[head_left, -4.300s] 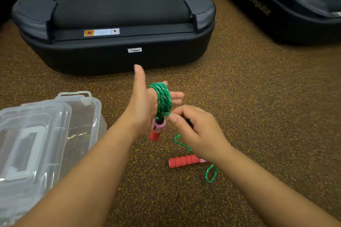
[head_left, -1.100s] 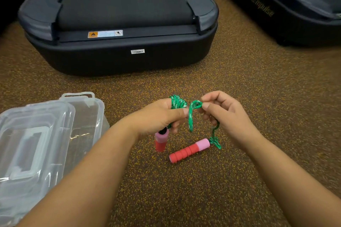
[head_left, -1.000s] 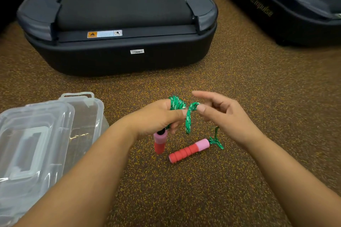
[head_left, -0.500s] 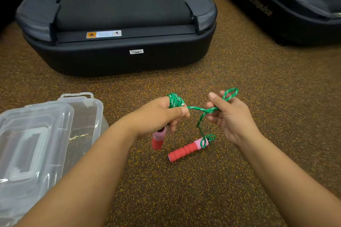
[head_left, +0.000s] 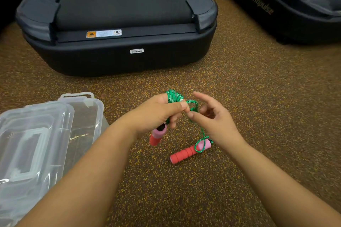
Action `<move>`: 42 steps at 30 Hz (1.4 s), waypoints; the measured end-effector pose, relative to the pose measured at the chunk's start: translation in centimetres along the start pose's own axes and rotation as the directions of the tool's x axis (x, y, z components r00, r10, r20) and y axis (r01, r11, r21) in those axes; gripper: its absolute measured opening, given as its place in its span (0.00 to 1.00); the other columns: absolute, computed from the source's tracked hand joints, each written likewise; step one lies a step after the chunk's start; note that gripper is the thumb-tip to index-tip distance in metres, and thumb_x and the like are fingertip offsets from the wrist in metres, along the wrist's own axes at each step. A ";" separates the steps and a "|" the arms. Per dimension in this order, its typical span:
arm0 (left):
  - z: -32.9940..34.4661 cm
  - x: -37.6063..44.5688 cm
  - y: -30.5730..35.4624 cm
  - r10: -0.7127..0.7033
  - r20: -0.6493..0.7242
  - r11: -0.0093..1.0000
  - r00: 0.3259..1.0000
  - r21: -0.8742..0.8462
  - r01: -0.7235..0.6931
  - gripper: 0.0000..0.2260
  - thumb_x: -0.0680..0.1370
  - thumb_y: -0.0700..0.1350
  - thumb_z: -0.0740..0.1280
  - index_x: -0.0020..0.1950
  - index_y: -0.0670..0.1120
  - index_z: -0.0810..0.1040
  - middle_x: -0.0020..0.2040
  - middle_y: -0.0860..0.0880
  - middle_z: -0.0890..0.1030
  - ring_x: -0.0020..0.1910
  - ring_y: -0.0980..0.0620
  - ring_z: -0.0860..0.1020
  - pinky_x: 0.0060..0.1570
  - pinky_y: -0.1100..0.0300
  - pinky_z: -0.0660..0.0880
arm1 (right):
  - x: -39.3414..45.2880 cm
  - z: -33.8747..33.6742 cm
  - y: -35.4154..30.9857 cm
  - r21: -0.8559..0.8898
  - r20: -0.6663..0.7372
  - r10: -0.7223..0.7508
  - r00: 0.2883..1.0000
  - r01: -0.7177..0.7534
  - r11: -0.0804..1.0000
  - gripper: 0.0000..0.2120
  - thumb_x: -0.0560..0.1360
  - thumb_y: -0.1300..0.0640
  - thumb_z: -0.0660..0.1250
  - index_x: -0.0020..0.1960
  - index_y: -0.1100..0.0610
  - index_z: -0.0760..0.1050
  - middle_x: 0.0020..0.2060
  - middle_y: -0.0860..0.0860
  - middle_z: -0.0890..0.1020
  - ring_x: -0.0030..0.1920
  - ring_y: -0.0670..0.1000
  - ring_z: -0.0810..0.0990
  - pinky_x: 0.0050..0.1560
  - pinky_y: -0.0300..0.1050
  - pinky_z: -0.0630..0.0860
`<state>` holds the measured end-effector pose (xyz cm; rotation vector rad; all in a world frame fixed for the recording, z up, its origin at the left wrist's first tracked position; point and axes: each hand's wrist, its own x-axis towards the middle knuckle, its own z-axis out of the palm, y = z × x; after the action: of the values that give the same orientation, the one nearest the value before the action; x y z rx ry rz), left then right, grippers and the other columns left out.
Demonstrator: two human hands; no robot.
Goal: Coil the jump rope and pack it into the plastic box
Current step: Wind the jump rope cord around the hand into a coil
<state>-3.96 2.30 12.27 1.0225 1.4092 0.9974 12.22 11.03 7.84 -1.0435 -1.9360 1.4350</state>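
Nearest, at the lower left, a clear plastic lid point(head_left: 27, 145) lies on the speckled brown floor point(head_left: 258, 97), its recessed handle panel facing up. It overlaps the near side of the clear plastic box point(head_left: 86, 121), which sits just behind and to the right of it with a latch tab at its far end. The box is open; through its walls nothing but reflections shows inside, and the part hidden under the lid cannot be judged.

In the middle of the floor lies the second handle point(head_left: 190, 151) of the jump rope, red foam with a pink end, resting flat and tilted. A small loop of green cord crosses its pink end, and the cord rises from there to the hands.

Above it, the left hand point(head_left: 158, 114) is closed around the green rope coil point(head_left: 173, 96), which is wound over the fingers and shows above the knuckles. The first handle point(head_left: 156, 136) hangs down below this fist, pink end up. The right hand point(head_left: 212, 118) is just beside the left, fingers spread and loosely open; a strand of cord runs between the two hands, touching the right fingertips, though no firm grip is visible.

Beyond the hands stands a dark treadmill point(head_left: 118, 24) with a warning sticker on its rear edge. A second treadmill point(head_left: 286, 5) is at the far right.
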 end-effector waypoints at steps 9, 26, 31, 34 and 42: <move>-0.5 -0.2 0.0 0.024 -0.066 0.998 0.998 -0.062 -0.028 0.08 0.81 0.43 0.60 0.44 0.44 0.75 0.26 0.53 0.69 0.27 0.54 0.70 0.47 0.49 0.70 | -0.5 -1.2 -0.2 0.373 0.054 0.080 0.995 -0.094 0.923 0.06 0.72 0.57 0.67 0.46 0.53 0.81 0.30 0.48 0.82 0.35 0.44 0.79 0.40 0.35 0.76; -0.2 -1.1 0.8 0.063 0.132 0.923 0.989 -0.385 -0.007 0.10 0.75 0.47 0.64 0.41 0.44 0.82 0.24 0.50 0.72 0.23 0.52 0.72 0.41 0.57 0.77 | 0.7 0.9 -1.1 0.089 -0.076 0.014 0.997 -0.007 0.996 0.13 0.77 0.48 0.64 0.38 0.51 0.80 0.27 0.49 0.70 0.25 0.44 0.64 0.26 0.39 0.61; -0.6 -0.7 1.0 0.074 -0.099 0.842 0.992 -0.528 -0.115 0.07 0.76 0.45 0.62 0.45 0.43 0.78 0.23 0.53 0.67 0.22 0.55 0.67 0.37 0.60 0.76 | -0.4 0.8 -0.3 0.169 0.044 0.023 0.999 -0.030 0.985 0.08 0.78 0.57 0.65 0.50 0.45 0.79 0.34 0.42 0.77 0.26 0.40 0.71 0.27 0.35 0.69; -1.2 -0.3 0.8 0.078 -0.205 0.797 0.976 -0.575 -0.184 0.08 0.79 0.45 0.60 0.44 0.45 0.77 0.24 0.54 0.66 0.23 0.55 0.67 0.37 0.60 0.76 | -0.9 0.3 0.1 0.227 0.000 0.015 1.000 -0.015 0.974 0.12 0.76 0.60 0.67 0.51 0.44 0.79 0.36 0.42 0.79 0.27 0.43 0.71 0.27 0.35 0.69; -1.1 0.2 0.8 0.069 -0.263 0.742 0.962 -0.632 -0.226 0.09 0.80 0.47 0.59 0.43 0.47 0.75 0.24 0.55 0.65 0.22 0.56 0.66 0.38 0.61 0.76 | -1.3 1.0 1.8 -0.017 -0.012 -0.068 0.998 0.067 0.998 0.11 0.72 0.45 0.67 0.36 0.50 0.81 0.31 0.44 0.82 0.33 0.42 0.76 0.38 0.42 0.72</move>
<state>-5.04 2.66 13.03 0.4968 1.0132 1.6264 12.67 9.68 5.91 -0.9827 -1.9580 1.3746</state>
